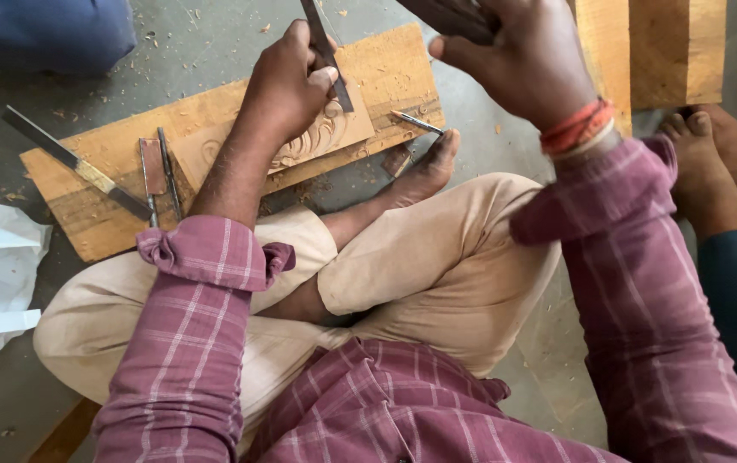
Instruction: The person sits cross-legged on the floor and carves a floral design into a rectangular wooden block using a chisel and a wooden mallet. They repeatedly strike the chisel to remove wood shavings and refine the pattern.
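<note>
The left hand (287,81) is gripping a slim metal chisel (327,53), fingers wrapped fully around its shaft, and is pressing the blade onto a small carved wood piece (317,137) lying near the far edge of a wooden board (214,146) (the carving shows curling lines). The right hand (527,56) is hovering raised above the board's far right corner, fingers closed around a dark wooden mallet (450,15). More chisels (158,176) are lying toward the board's left end.
</note>
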